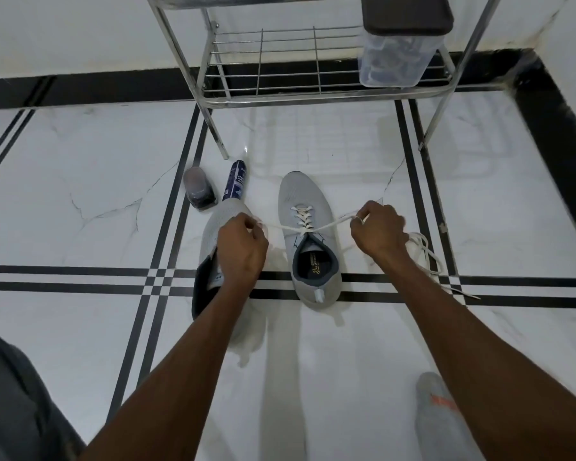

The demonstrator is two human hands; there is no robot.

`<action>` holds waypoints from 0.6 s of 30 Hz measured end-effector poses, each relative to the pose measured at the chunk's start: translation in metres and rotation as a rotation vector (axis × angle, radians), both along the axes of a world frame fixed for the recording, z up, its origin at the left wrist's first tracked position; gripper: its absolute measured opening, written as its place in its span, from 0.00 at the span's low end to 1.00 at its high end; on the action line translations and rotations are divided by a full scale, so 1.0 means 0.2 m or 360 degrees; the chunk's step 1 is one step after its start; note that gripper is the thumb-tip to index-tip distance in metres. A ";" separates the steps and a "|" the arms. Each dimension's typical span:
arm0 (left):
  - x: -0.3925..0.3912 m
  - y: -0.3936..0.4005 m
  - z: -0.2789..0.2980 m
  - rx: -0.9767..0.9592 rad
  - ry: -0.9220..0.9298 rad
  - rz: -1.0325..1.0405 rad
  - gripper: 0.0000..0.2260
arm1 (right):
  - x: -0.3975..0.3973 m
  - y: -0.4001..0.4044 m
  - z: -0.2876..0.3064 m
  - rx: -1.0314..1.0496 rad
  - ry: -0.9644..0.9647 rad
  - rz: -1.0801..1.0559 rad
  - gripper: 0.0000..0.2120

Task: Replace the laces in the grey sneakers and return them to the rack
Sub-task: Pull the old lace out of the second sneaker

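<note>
Hands (243, 247) on flat white lace (330, 223)

This looks like a home, likely an entry or hallway corner: a glossy white marble-look tiled floor (80, 181) with thin black inlay stripes and a broad black border runs up to a plain white wall (64, 31). A chrome wire shoe rack (280, 61) stands against it, carrying a clear plastic box with a dark lid (396, 44). A pair of grey knit sneakers (308, 201) and a dark blue spray can (234, 181) sit on the floor
</note>
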State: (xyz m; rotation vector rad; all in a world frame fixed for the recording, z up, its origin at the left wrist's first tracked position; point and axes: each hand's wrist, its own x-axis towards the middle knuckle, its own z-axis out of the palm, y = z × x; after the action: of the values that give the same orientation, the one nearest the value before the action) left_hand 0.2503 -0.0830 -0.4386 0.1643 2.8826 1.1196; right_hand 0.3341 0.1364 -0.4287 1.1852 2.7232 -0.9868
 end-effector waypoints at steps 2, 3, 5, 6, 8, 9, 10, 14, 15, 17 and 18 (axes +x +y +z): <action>0.03 -0.01 0.01 -0.0156 0.0119 -0.0016 0.14 | 0.03 0.02 -0.01 0.0049 -0.0145 0.0005 0.19; 0.05 0.00 0.01 -0.0168 0.0190 -0.0022 0.17 | 0.03 0.02 -0.01 0.0029 -0.0103 0.0048 0.24; 0.12 0.04 0.02 -0.0077 0.0247 -0.0090 0.14 | 0.02 0.00 0.02 -0.0084 0.0084 0.0148 0.22; 0.15 0.07 0.02 -0.0030 0.0228 -0.0146 0.10 | 0.01 -0.01 0.05 -0.0185 0.0075 0.0218 0.19; 0.19 0.12 -0.01 0.0021 0.0108 -0.0240 0.10 | -0.01 -0.05 0.07 -0.0320 -0.0139 0.0442 0.19; 0.19 0.14 -0.02 0.0020 0.0051 -0.0267 0.12 | -0.03 -0.08 0.07 -0.0321 -0.0236 0.0529 0.20; 0.19 0.16 -0.02 0.0004 0.0015 -0.0290 0.14 | -0.04 -0.11 0.05 -0.0260 -0.0263 0.0578 0.18; 0.18 0.20 -0.01 -0.0001 0.0033 -0.0456 0.12 | -0.04 -0.22 -0.04 0.0077 -0.0079 0.0610 0.12; 0.17 0.20 -0.01 -0.0012 0.0024 -0.0479 0.12 | -0.04 -0.22 -0.04 0.0121 -0.0039 0.0651 0.11; 0.15 0.19 -0.03 -0.0057 -0.0009 -0.0502 0.12 | -0.04 -0.21 -0.03 0.0153 -0.0007 0.0726 0.09; 0.15 0.18 -0.04 -0.0083 -0.0018 -0.0507 0.12 | -0.04 -0.20 -0.04 0.0154 0.0002 0.0750 0.10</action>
State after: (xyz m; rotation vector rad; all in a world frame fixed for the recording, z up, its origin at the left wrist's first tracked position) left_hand 0.2794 -0.0473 -0.4471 0.5883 2.7395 0.9817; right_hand 0.3261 0.0963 -0.4364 0.4987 2.8703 -0.7968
